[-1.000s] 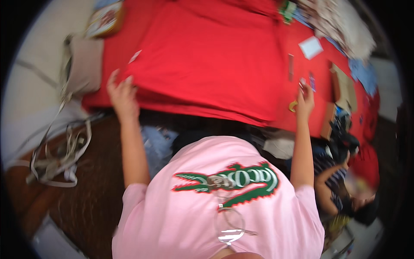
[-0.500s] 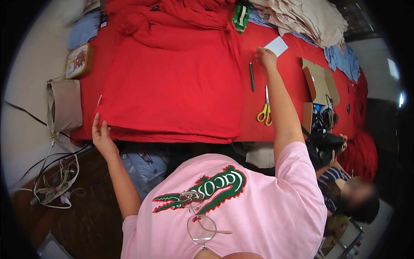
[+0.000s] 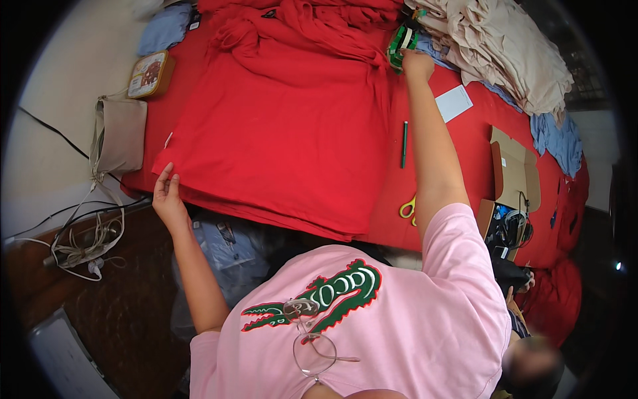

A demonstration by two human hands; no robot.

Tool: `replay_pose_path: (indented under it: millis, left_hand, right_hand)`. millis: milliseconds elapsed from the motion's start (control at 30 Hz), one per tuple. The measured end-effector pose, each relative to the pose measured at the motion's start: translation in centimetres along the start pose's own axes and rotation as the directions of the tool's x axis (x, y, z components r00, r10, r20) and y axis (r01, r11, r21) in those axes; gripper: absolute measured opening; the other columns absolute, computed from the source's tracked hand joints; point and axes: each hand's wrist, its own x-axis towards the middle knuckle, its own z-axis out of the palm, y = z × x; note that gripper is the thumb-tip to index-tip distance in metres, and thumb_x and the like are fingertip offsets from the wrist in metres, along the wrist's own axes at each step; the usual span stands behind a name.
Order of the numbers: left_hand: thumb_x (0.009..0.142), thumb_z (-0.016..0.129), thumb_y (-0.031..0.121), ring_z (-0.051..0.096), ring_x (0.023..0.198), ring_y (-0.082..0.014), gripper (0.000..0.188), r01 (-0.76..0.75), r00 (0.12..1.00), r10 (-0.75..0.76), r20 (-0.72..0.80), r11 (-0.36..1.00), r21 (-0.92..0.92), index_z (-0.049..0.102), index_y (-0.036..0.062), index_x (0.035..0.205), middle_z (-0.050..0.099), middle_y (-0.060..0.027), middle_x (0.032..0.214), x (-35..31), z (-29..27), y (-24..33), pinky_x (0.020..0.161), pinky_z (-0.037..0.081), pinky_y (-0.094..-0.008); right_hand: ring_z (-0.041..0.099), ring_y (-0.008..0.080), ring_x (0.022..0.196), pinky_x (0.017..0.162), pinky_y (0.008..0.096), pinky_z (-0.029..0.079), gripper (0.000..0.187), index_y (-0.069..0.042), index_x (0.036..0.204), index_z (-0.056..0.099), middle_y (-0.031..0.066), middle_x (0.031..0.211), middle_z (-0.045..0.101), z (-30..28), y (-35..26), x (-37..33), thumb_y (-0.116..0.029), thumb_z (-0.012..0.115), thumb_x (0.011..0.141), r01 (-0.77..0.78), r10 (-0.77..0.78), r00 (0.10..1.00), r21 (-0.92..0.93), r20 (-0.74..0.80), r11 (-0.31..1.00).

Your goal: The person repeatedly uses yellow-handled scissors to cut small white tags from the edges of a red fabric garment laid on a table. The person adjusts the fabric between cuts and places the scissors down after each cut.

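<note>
A large red cloth (image 3: 286,133) lies spread and layered across the bed-like surface in front of me, bunched at its far end. My left hand (image 3: 170,201) is at its near left corner, fingers stretched and apart, fingertips touching the edge. A small white tag (image 3: 168,140) sticks out close by. At the far right of the cloth, my right hand (image 3: 419,64) reaches a green packet with a white stripe (image 3: 401,45); its fingers are curled on the near end. Beneath that forearm are a white card (image 3: 454,104), a dark green pencil (image 3: 404,146) and yellow-handled scissors (image 3: 407,209), partly covered.
Cream garments (image 3: 492,46) are heaped at the far right. An open cardboard box (image 3: 517,169) with cables stands right, near another person (image 3: 531,366). On the left are a round-cornered tub (image 3: 150,73), a beige bag (image 3: 121,133) and tangled cords (image 3: 90,243) on the floor.
My right hand has moved away from the white card, farther out to the green packet. My left hand stays at the cloth's corner. The whole view has shifted and turned slightly.
</note>
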Motion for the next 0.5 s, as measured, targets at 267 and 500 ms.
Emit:
replay_pose_path:
  millis: [267, 500]
  left_hand:
    - [0.097, 0.068, -0.005, 0.059, 0.094, -0.0059, 0.033, 0.028, 0.999, -0.027, 0.043, 0.999, -0.02, 0.069, -0.0033, 0.13, 0.065, 0.0002, 0.101, 0.4, 0.0, -0.2, 0.089, 0.049, -0.021]
    - [0.098, 0.069, -0.003, 0.06, 0.091, -0.0057, 0.033, 0.031, 0.997, -0.029, 0.067, 0.999, -0.032, 0.068, -0.0034, 0.131, 0.065, 0.0003, 0.099, 1.9, 0.0, -0.3, 0.086, 0.05, -0.0207]
  right_hand:
    - [0.076, 0.0361, 0.088, 0.078, 0.0485, 0.059, 0.024, -0.01, 0.106, 0.076, 0.016, 0.093, 0.078, -0.4, -1.1, -4.6, -0.02, 0.076, 0.084, -0.052, 0.063, 0.993, 0.108, -0.104, 0.993]
    - [0.074, 0.0416, 0.089, 0.079, 0.0529, 0.058, 0.02, -0.01, 0.105, 0.066, 0.0204, 0.094, 0.077, -1.8, -2.5, -8.6, -0.013, 0.068, 0.086, -0.02, 0.004, 0.971, -0.065, -0.241, 0.998]
